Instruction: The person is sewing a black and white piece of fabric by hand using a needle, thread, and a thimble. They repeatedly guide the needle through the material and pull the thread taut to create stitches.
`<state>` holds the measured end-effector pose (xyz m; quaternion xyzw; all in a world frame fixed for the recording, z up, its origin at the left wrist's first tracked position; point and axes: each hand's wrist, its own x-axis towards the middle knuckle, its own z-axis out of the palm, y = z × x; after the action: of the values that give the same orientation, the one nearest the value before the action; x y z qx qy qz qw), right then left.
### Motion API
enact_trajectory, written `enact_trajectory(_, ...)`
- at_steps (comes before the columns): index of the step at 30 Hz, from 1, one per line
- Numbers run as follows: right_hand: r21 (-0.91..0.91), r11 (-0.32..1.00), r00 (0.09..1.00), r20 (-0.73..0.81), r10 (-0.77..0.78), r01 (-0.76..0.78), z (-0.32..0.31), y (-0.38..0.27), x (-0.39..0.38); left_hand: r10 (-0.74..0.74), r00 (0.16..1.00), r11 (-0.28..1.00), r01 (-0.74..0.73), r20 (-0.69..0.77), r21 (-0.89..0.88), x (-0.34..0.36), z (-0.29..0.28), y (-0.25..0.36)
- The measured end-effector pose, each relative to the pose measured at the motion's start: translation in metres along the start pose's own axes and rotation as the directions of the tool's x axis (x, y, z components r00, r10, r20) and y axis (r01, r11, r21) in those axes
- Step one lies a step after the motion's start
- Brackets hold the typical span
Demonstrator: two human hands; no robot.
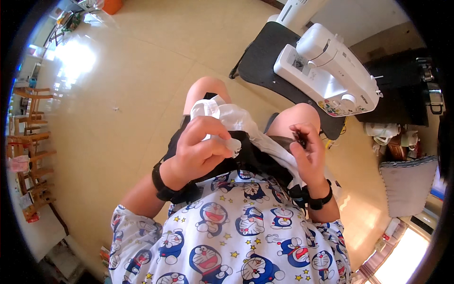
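Note:
My left hand (201,151) is closed in a pinch over my lap, with a small white piece (234,147) bearing dark marks between thumb and fingers. I cannot tell whether that piece is cloth or paper. A white cloth (236,118) lies bunched across my lap and runs down toward my right wrist. On the right, my right hand (309,154) is turned partly palm up, its fingers curled around a small dark thing (300,138) of unclear kind. Black fabric (243,142) shows on my lap between the hands, under the white cloth.
A white sewing machine (336,71) stands on a black table (265,61) ahead to the right. Beside it on the far right is a grey cushion (409,184). Wooden racks (33,137) line the left side. An orange container (112,5) sits far left on the tiled floor (127,90).

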<state>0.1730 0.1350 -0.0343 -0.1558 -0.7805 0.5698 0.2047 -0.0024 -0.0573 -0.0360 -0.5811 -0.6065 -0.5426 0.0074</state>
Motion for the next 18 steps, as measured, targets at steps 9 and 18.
enact_trajectory(9, -0.214, 0.966, 0.967, 0.238, -0.091, 0.144, 0.007, -0.031, 0.004, 0.027, 0.998, 0.999, -0.028, 0.060, 0.016, 0.007, 0.001, 0.006)
enact_trajectory(18, -0.374, 0.859, 0.928, 0.267, -0.261, 0.349, 0.020, -0.036, 0.007, 0.045, 0.998, 0.998, -0.046, -0.033, -0.047, 0.010, 0.010, 0.002)
